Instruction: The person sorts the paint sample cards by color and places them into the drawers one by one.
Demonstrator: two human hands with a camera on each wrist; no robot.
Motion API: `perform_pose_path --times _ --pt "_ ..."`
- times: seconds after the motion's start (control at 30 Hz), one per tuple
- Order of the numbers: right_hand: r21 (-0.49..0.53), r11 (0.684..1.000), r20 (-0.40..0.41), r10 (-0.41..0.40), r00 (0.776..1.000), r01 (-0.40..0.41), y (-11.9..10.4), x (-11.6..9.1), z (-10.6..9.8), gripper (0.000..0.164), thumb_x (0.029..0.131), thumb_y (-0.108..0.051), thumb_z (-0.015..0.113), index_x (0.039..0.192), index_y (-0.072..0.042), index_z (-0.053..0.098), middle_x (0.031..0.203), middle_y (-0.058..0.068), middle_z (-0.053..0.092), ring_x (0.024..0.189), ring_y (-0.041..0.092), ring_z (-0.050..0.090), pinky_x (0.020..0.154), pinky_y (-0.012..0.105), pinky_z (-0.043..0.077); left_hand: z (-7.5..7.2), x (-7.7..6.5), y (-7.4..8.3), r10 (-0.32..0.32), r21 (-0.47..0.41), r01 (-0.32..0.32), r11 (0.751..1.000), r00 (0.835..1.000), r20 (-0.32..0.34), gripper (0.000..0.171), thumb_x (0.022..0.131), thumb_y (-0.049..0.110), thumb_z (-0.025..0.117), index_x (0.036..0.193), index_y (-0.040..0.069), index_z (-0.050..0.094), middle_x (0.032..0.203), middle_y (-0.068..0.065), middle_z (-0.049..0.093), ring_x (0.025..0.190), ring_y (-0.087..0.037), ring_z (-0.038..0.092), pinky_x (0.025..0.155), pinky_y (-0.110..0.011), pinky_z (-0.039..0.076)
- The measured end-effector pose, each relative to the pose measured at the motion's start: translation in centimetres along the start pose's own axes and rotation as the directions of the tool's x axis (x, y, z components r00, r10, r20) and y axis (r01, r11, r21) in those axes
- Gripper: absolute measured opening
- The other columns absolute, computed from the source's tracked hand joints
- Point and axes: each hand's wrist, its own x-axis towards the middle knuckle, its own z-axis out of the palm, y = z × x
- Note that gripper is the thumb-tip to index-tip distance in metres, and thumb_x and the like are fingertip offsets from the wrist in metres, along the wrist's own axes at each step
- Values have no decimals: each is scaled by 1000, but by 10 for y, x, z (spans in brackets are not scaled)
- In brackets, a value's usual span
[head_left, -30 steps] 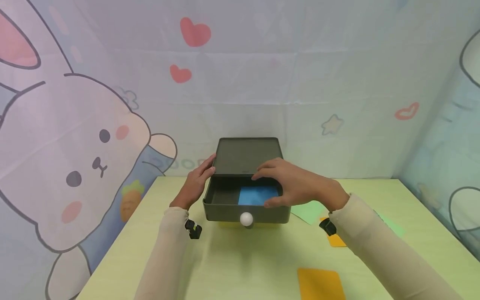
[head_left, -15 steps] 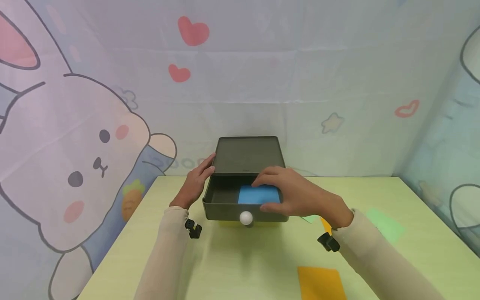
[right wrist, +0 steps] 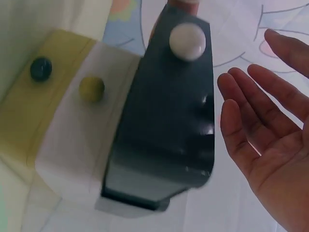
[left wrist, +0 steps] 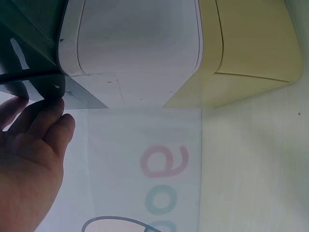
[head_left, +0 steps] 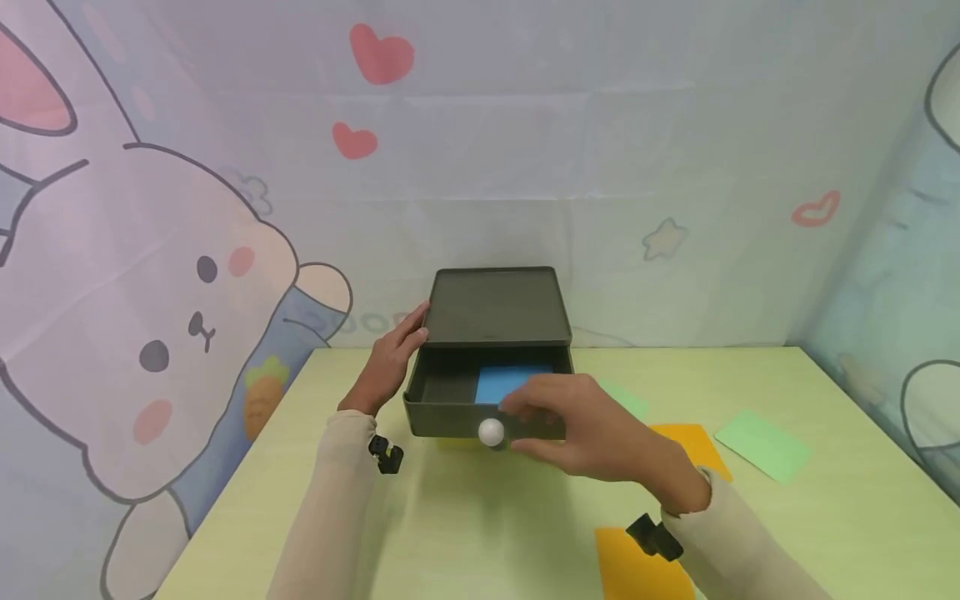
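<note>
A dark grey drawer unit (head_left: 498, 304) stands at the back of the table, its top drawer (head_left: 442, 420) pulled out. Inside that drawer lies a blue sheet (head_left: 497, 383), partly hidden by my right hand. My left hand (head_left: 385, 367) rests its fingers against the unit's left side; in the left wrist view the fingertips of this hand (left wrist: 34, 150) touch the dark wall. Near the drawer's round white knob (head_left: 491, 432) is my right hand (head_left: 592, 425), thumb and fingers apart. The right wrist view has this hand (right wrist: 275, 140) holding nothing, apart from the drawer front.
Below the dark drawer are a white drawer (right wrist: 87, 113) with a yellow knob (right wrist: 91, 89) and a yellow drawer (right wrist: 48, 101) with a dark blue knob (right wrist: 41, 69). Orange sheets (head_left: 637, 567) and green sheets (head_left: 765, 444) lie on the table's right side. A printed curtain (head_left: 480, 150) hangs behind.
My right hand has moved down and toward me, from above the open drawer to in front of it by the knob. My left hand has kept its place.
</note>
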Motion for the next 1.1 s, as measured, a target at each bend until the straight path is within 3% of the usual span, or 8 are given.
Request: perform_pose_path --times 0.2,0.33,0.43,0.53,0.67,0.77,0.83,1.1 --pt "92 987 -91 140 986 -131 -8 -18 37 16 86 -12 78 102 -11 75 91 -1 77 75 1 69 64 18 57 1 1 1 -8 -8 8 1000 1000 0 55 109 42 33 161 30 25 167 -7 28 155 -32 28 125 -57 24" --pt "121 929 -141 365 920 -349 -13 -27 64 10 91 -21 75 86 -13 76 76 -3 76 61 -3 65 58 15 54 1 1 2 -7 -18 7 1000 1000 4 55 109 43 33 161 30 24 167 -6 27 155 -31 27 126 -56 24" --pt "236 830 -124 541 832 -505 -15 -26 79 24 93 -33 72 83 -11 78 73 -1 76 55 2 66 56 18 53 1 1 2 -6 -10 6 1000 1000 0 54 109 42 33 161 30 24 167 -7 28 155 -31 27 126 -56 24" --pt "428 686 -51 669 742 -589 -15 -20 88 33 94 -39 70 87 -8 79 76 4 77 53 12 70 56 22 55 0 0 1 -3 -2 3 1000 1000 -3 55 109 42 33 161 30 24 167 -8 28 154 -32 28 125 -58 25" --pt "627 504 40 741 671 -594 -14 -12 94 42 97 -40 66 99 0 77 84 13 78 57 17 73 58 27 60 0 -1 0 -5 -4 5 1000 1000 0 55 109 42 33 161 29 24 167 -9 28 154 -33 28 125 -58 24" --pt "711 415 79 756 650 -568 -15 -6 96 46 99 -39 62 106 5 73 89 17 78 60 18 74 59 29 61 0 -2 0 -11 -5 11 1000 1000 1 55 108 43 34 161 30 25 166 -9 29 154 -33 28 125 -58 24" --pt "742 384 89 756 648 -550 -17 -4 96 47 100 -38 61 107 8 72 91 19 78 60 18 75 58 28 61 0 -2 0 -15 -6 15 1000 1000 -3 55 108 43 34 161 30 25 166 -9 29 154 -33 28 125 -58 24" --pt "759 390 66 751 657 -522 -17 1 93 44 102 -33 59 104 10 69 92 21 77 60 18 74 58 28 61 -1 -2 1 -3 3 3 1000 1000 -9 55 108 42 33 161 29 25 166 -9 29 154 -33 29 125 -57 26"
